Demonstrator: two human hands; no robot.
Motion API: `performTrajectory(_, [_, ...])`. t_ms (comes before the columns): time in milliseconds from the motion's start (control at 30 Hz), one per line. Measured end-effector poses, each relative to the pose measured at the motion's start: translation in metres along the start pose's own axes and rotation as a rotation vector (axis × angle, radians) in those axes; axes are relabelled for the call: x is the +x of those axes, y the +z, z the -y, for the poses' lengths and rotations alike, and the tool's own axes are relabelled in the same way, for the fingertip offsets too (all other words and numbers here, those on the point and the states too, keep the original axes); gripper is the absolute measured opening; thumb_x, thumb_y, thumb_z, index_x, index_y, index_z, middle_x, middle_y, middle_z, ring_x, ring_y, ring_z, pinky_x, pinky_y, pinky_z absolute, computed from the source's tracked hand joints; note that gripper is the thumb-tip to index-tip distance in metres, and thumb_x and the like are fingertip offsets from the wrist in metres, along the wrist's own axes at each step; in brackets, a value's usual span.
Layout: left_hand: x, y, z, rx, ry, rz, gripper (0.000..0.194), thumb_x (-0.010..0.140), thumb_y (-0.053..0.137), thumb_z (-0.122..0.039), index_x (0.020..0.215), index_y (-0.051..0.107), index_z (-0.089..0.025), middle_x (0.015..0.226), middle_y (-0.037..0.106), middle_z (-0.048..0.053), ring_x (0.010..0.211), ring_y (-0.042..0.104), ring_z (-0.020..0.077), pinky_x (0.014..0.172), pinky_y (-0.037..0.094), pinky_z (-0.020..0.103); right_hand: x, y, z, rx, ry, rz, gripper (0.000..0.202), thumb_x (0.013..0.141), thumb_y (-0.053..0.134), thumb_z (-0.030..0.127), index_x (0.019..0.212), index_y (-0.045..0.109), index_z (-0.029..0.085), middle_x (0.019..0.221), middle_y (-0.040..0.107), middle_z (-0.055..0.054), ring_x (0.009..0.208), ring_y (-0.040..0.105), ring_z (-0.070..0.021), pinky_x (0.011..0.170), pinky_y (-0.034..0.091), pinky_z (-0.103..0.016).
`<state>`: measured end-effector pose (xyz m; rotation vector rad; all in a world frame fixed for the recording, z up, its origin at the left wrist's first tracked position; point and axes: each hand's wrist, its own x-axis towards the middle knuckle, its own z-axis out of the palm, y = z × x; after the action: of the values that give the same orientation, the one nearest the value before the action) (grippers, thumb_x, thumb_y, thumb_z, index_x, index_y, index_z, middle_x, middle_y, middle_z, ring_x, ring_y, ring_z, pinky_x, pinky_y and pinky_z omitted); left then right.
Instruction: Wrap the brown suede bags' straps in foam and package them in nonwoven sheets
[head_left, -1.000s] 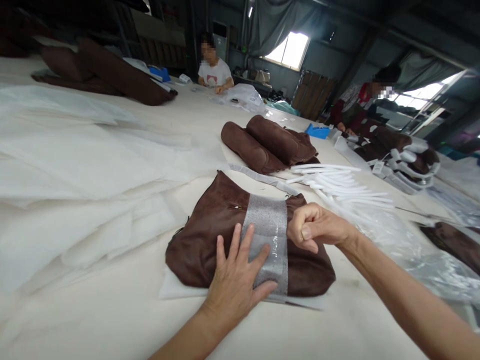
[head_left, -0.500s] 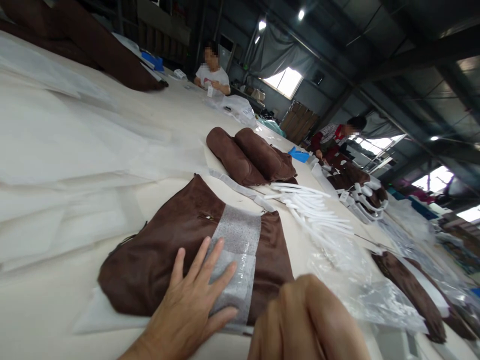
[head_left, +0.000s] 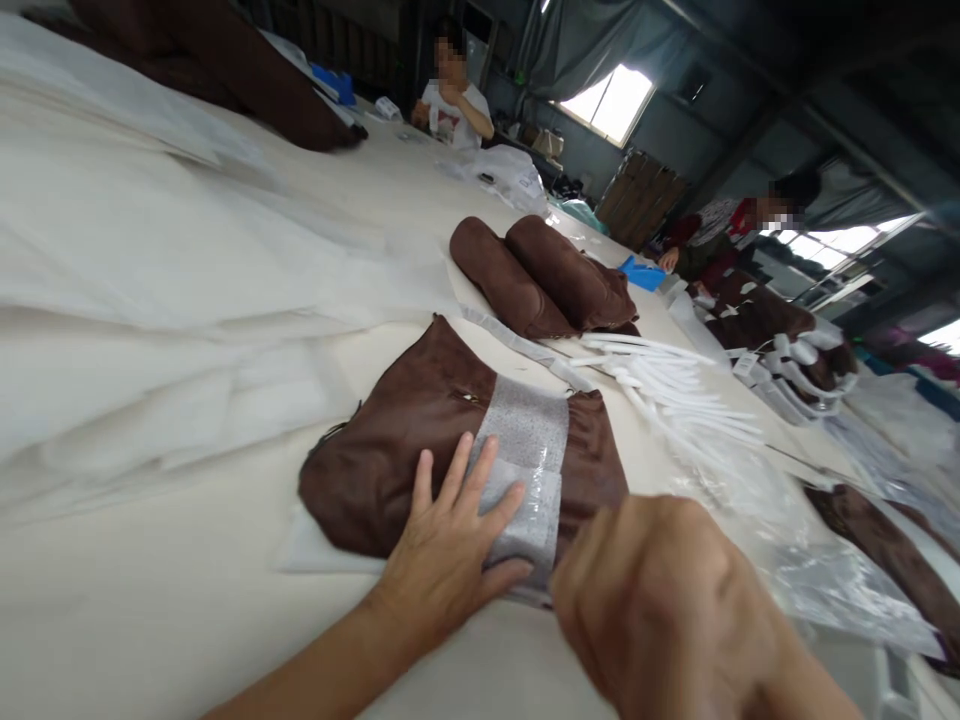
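Note:
A dark brown leather-like bag point(head_left: 390, 450) lies flat on the table, with a small zip near its top. A speckled grey translucent wrap point(head_left: 529, 430) crosses its right part, and a white sheet point(head_left: 326, 545) peeks out under its lower left edge. My left hand point(head_left: 457, 540) rests on the bag and the wrap with its fingers spread. Closer to the camera, my right hand point(head_left: 660, 590) is closed into a fist at the bag's lower right and is somewhat blurred. Whatever its fingers may hold is hidden.
Two rolled brown pieces point(head_left: 555, 275) lie beyond the bag, beside a pile of white tubes point(head_left: 667, 380). Clear plastic bags point(head_left: 832, 580) spread at right. White sheets point(head_left: 187, 260) cover the left side. Two people point(head_left: 454, 110) work across the table.
The view has shifted, so the bag and my left hand appear further right and higher. My right fist has moved and shows more of its back and wrist. The left hand keeps its place on the bag.

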<state>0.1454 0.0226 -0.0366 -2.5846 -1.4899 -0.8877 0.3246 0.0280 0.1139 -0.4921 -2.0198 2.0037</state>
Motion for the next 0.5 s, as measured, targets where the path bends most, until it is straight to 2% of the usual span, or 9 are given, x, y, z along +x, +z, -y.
performTrajectory(133, [0.000,-0.004,-0.002,-0.068,-0.020,0.032,0.066,0.081,0.058,-0.072,0.136,0.056,-0.035,0.161,0.024,0.015,0.147,0.018,0.0448,0.113,0.010,0.070,0.030,-0.062,-0.017,-0.185,0.295,-0.039,0.027,0.088,0.066,0.040,0.086,0.070,0.013,0.063,0.060,0.002,0.056,0.053,-0.0087,0.058,0.042,-0.020])
performTrajectory(233, [0.002,-0.007,-0.003,-0.085,-0.050,0.037,0.067,0.076,0.066,-0.072,0.132,0.058,-0.036,0.161,0.023,0.016,0.147,0.017,0.0443,0.114,0.009,0.070,0.044,-0.089,-0.026,-0.447,0.368,-0.005,0.022,0.091,0.060,0.032,0.080,0.066,0.014,0.062,0.058,0.004,0.059,0.051,-0.0081,0.062,0.040,-0.019])
performTrajectory(333, [0.003,-0.008,-0.004,-0.091,-0.049,0.038,0.067,0.075,0.068,-0.071,0.131,0.060,-0.035,0.161,0.022,0.017,0.147,0.016,0.0439,0.114,0.007,0.069,0.056,-0.098,-0.031,-0.706,0.356,0.019,0.023,0.092,0.056,0.026,0.072,0.061,0.015,0.061,0.058,0.005,0.058,0.051,-0.0080,0.060,0.036,-0.020])
performTrajectory(500, [0.000,-0.006,-0.003,-0.107,-0.042,0.021,0.066,0.076,0.067,-0.070,0.131,0.060,-0.033,0.160,0.026,0.016,0.149,0.016,0.0386,0.117,-0.004,0.063,0.071,-0.098,-0.029,-1.057,0.399,0.039,0.016,0.088,0.056,0.018,0.074,0.064,0.018,0.061,0.061,0.005,0.061,0.054,-0.0102,0.059,0.030,-0.022])
